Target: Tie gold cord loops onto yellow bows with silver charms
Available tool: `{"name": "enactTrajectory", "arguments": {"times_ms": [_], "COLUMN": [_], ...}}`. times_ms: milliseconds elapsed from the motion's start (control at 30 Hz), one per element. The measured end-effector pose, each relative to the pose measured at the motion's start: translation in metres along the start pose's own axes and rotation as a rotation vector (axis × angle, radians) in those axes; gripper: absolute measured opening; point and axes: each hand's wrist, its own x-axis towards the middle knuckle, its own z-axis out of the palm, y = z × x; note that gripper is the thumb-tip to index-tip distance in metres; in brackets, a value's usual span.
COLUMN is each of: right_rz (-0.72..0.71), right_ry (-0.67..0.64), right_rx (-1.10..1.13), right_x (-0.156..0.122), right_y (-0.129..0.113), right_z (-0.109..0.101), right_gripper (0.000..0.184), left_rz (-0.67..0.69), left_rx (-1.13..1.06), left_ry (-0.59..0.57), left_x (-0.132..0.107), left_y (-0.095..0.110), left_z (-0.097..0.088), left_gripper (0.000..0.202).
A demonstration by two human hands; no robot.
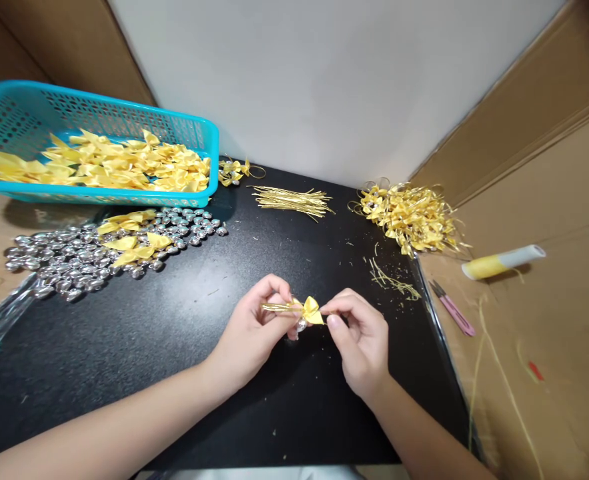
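Observation:
Over the middle of the black table, my left hand [257, 327] pinches a yellow ribbon bow [312, 311] together with a small bundle of gold cords [279, 307]. A silver bell-like bead [301, 325] hangs just under the bow, partly hidden by the fingers. My right hand [359, 340] is at the bow's right side, its thumb and index finger closed close to the ribbon's tip. A thin strand seems to lie between those fingertips, too small to make out clearly.
A blue basket [124, 195] of yellow bows stands back left, above many silver beads [74, 257]. Gold cords [291, 201] lie at the back of the black table [214, 360]. Finished-looking bow pieces [409, 217], cord scraps [391, 280], pink snips [453, 309] and a roll [503, 262] are at right.

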Motion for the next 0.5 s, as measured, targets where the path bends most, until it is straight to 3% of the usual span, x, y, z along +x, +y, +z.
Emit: {"name": "enactTrajectory", "arguments": {"times_ms": [333, 500], "right_rz": [0.034, 0.011], "right_ry": [-0.088, 0.060], "right_rx": [-0.007, -0.059], "right_x": [0.0039, 0.0033], "right_y": [0.0000, 0.0031], "right_z": [0.0020, -0.0013], "right_gripper": [0.023, 0.011], "left_rz": [-0.004, 0.009], "left_rx": [0.061, 0.051], "left_ry": [-0.025, 0.006], "left_x": [-0.0008, 0.0002], "left_y": [0.0027, 0.0043], "left_z": [0.0016, 0.0039], "left_gripper": [0.027, 0.029]}}
